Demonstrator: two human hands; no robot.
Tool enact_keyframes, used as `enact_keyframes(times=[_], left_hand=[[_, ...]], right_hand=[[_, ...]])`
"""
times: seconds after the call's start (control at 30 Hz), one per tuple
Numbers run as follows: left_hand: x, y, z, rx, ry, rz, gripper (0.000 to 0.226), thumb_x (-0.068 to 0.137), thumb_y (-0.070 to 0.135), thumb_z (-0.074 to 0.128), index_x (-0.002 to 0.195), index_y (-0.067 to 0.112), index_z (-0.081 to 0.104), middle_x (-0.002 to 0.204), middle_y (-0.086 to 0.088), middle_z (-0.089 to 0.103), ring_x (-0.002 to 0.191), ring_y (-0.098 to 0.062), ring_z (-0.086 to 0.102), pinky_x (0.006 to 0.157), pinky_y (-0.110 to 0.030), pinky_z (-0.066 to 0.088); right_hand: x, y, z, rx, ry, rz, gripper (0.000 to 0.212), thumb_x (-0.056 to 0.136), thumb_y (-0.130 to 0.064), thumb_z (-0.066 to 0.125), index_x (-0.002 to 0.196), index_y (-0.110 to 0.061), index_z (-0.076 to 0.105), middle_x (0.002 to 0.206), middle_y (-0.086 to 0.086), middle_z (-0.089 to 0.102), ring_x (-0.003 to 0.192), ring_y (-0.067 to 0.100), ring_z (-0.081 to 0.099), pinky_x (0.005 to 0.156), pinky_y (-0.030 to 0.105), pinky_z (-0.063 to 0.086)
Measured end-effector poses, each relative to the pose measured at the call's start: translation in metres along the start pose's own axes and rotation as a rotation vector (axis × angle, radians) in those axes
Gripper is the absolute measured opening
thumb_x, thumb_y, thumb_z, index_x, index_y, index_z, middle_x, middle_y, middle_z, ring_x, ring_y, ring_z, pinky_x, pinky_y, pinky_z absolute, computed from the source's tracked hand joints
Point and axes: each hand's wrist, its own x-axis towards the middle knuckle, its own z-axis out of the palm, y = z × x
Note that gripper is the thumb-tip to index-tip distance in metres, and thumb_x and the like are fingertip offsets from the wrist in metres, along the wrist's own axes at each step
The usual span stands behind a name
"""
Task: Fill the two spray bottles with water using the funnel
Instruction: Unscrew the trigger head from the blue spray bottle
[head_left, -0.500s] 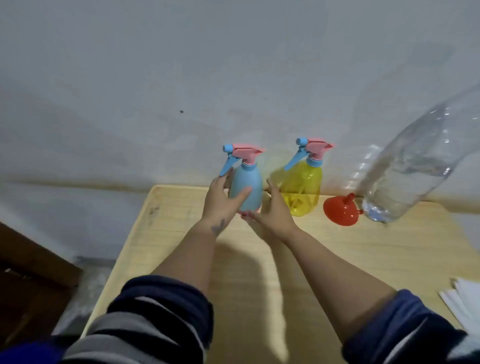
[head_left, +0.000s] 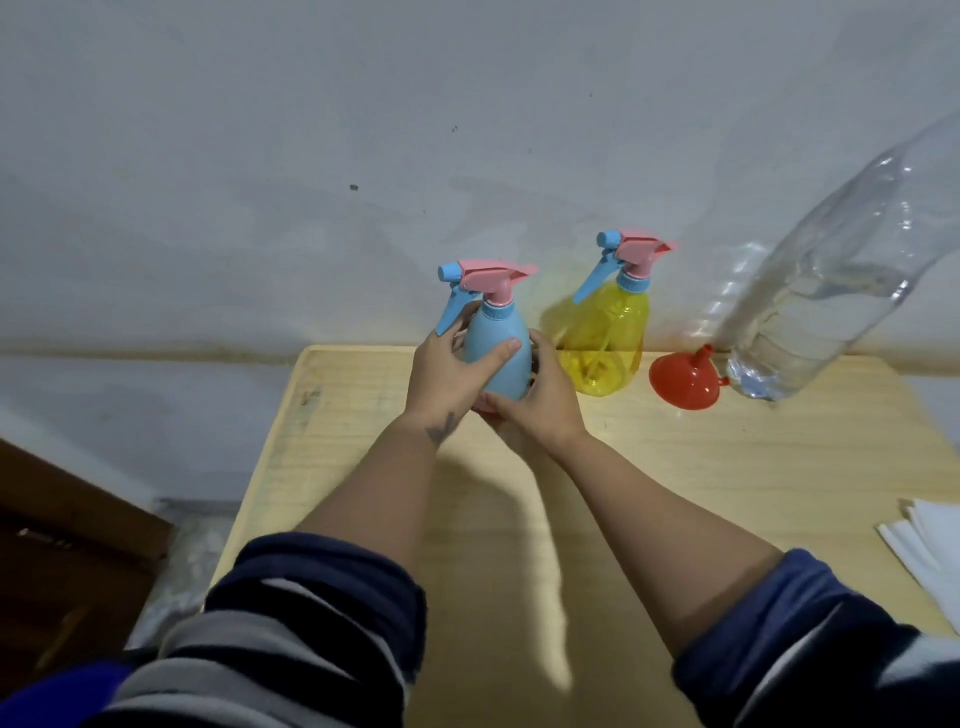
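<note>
The blue spray bottle (head_left: 497, 345) with its pink and blue trigger head stands upright at the far middle of the wooden table (head_left: 649, 493). My left hand (head_left: 448, 379) wraps its left side, thumb across the front. My right hand (head_left: 537, 400) cups its right side and base. To its right, against the wall, stands the yellow see-through spray bottle (head_left: 610, 338) with the same kind of head. A red funnel (head_left: 685, 382) lies mouth down, spout up, further right. Beside it stands a big clear plastic water bottle (head_left: 831, 296), partly filled with water.
A stack of white paper (head_left: 930, 545) lies at the table's right edge. The grey wall (head_left: 363, 156) runs right behind the table. A dark wooden piece of furniture (head_left: 62, 530) is on the floor at the left.
Both hands have closed more fully around the blue spray bottle, and it has come slightly nearer to me. The other objects have stayed put.
</note>
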Motion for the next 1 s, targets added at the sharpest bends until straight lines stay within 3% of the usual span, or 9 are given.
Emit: enact_keyframes(times=[0.13,0.33,0.5,0.63,0.7,0.87,1.0], left_hand=[[-0.041,0.012,-0.006,0.005,0.001,0.014,0.055,0.078,0.028,0.08,0.127,0.026,0.057,0.102,0.024,0.059,0.082,0.023,0.054,0.062,0.003,0.04],[-0.113,0.015,-0.012,0.024,-0.029,0.018,0.057,0.077,0.036,0.079,0.128,0.03,0.055,0.112,0.019,0.057,0.102,-0.001,0.054,0.065,-0.001,0.038],[-0.171,0.005,-0.015,0.01,-0.082,0.013,0.053,0.077,0.033,0.079,0.125,0.03,0.056,0.102,0.026,0.059,0.09,0.012,0.057,0.065,0.0,0.042],[-0.205,-0.012,-0.015,0.021,-0.079,-0.011,0.055,0.073,0.045,0.079,0.122,0.037,0.056,0.113,0.017,0.064,0.106,-0.005,0.062,0.085,-0.026,0.054],[-0.216,-0.017,-0.015,0.037,-0.088,-0.014,0.056,0.071,0.049,0.078,0.121,0.04,0.056,0.115,0.018,0.064,0.107,-0.006,0.062,0.088,-0.033,0.054],[-0.229,-0.016,-0.015,0.056,-0.112,0.001,0.06,0.073,0.046,0.079,0.127,0.037,0.054,0.11,0.019,0.061,0.106,-0.008,0.061,0.086,-0.029,0.053],[-0.229,-0.017,-0.016,0.08,-0.121,0.019,0.061,0.074,0.047,0.078,0.13,0.034,0.054,0.119,0.013,0.061,0.108,-0.009,0.059,0.082,-0.024,0.05]], right_hand=[[-0.043,-0.012,-0.006,-0.041,0.008,0.007,0.091,0.061,-0.026,0.087,0.136,-0.022,0.036,0.119,-0.007,0.057,0.103,0.016,0.06,0.084,0.032,0.052],[-0.12,-0.022,-0.013,-0.088,0.015,0.023,0.089,0.064,-0.023,0.086,0.137,-0.023,0.035,0.109,-0.009,0.054,0.094,0.012,0.056,0.066,0.016,0.041],[-0.182,-0.015,-0.012,-0.103,0.032,0.055,0.09,0.062,-0.026,0.087,0.136,-0.023,0.035,0.112,-0.007,0.056,0.097,0.014,0.058,0.076,0.023,0.046],[-0.221,-0.01,-0.008,-0.1,0.036,0.074,0.092,0.059,-0.028,0.088,0.135,-0.025,0.035,0.11,-0.009,0.056,0.096,0.013,0.059,0.076,0.023,0.049],[-0.234,-0.008,-0.007,-0.085,0.042,0.085,0.093,0.058,-0.028,0.089,0.134,-0.025,0.035,0.11,-0.009,0.057,0.095,0.013,0.061,0.077,0.026,0.052],[-0.249,-0.006,-0.008,-0.051,-0.001,0.115,0.093,0.061,-0.021,0.087,0.136,-0.023,0.032,0.109,-0.011,0.054,0.094,0.008,0.059,0.074,0.019,0.049],[-0.246,-0.013,-0.021,-0.078,-0.019,0.139,0.07,0.076,-0.008,0.067,0.139,-0.018,0.037,0.122,0.0,0.055,0.116,0.02,0.056,0.079,0.017,0.045]])
